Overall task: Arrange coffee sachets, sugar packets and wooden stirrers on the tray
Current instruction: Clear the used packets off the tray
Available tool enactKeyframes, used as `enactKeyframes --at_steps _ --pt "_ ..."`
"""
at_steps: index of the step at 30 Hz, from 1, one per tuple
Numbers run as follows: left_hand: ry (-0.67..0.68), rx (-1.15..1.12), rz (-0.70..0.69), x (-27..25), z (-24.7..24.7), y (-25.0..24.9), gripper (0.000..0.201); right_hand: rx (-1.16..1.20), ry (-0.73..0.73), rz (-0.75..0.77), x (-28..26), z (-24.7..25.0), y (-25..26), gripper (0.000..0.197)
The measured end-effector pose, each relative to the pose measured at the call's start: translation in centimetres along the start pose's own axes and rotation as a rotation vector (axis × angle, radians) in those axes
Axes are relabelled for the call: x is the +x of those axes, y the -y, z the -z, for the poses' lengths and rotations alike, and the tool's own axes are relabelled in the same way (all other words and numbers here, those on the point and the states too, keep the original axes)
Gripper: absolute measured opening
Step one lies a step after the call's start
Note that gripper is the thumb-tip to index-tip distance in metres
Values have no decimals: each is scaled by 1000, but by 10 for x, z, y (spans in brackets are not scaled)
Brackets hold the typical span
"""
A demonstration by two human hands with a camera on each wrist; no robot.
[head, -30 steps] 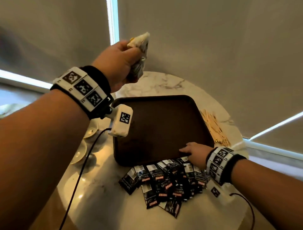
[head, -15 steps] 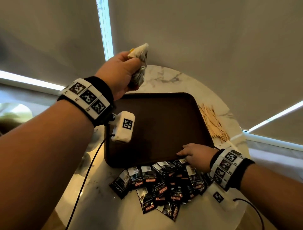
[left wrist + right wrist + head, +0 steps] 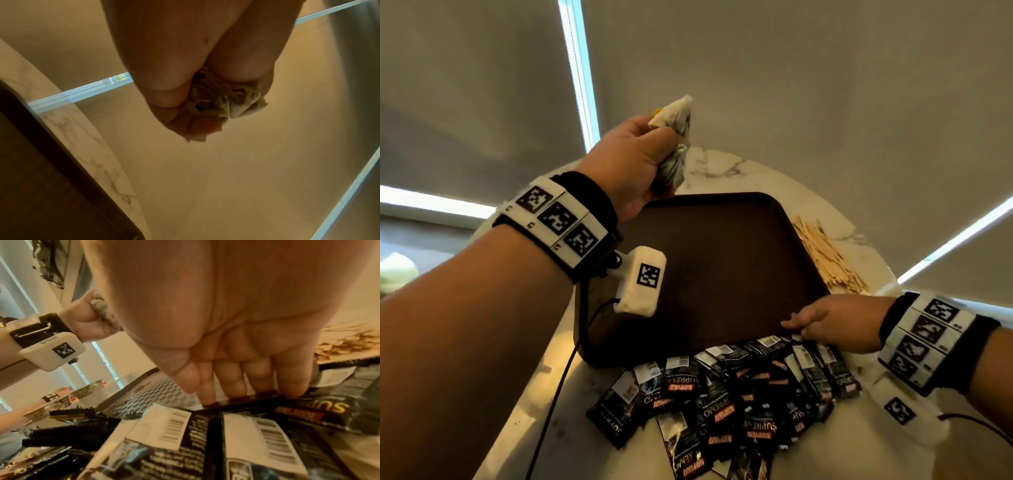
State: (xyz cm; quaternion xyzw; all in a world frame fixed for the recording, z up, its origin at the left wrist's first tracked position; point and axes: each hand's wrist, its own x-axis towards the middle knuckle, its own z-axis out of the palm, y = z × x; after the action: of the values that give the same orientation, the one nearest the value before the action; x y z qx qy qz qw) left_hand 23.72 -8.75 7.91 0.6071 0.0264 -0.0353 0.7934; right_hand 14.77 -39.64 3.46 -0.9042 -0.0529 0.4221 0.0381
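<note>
Left grip clenches sugar packets above the tray's far corner.

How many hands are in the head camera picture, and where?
2. The left hand grips sugar packets above the tray's far corner; the right hand touches its near edge beside the coffee sachets.

Dark brown tray, white marble table with grey veins, black sachets with red labels and white barcode panels, pale tan stirrers, white packets, black-and-white checked wristbands.
</note>
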Motion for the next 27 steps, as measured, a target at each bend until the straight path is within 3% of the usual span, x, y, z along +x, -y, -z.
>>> enactKeyframes --at_steps 7,11,18,27 --pt "49 -24 -186 -35 -1 18 46 -24 -191 38 -3 -19 -3 35" --pt "34 -50 -220 -69 3 41 14 -209 -263 54 -8 -29 6 35" --pt "-177 -126 -244 -113 9 57 20 -389 -344 65 -10 -38 9 37" --pt "-255 -126 -226 -75 30 74 28 -239 -272 114 3 -33 -4 24"
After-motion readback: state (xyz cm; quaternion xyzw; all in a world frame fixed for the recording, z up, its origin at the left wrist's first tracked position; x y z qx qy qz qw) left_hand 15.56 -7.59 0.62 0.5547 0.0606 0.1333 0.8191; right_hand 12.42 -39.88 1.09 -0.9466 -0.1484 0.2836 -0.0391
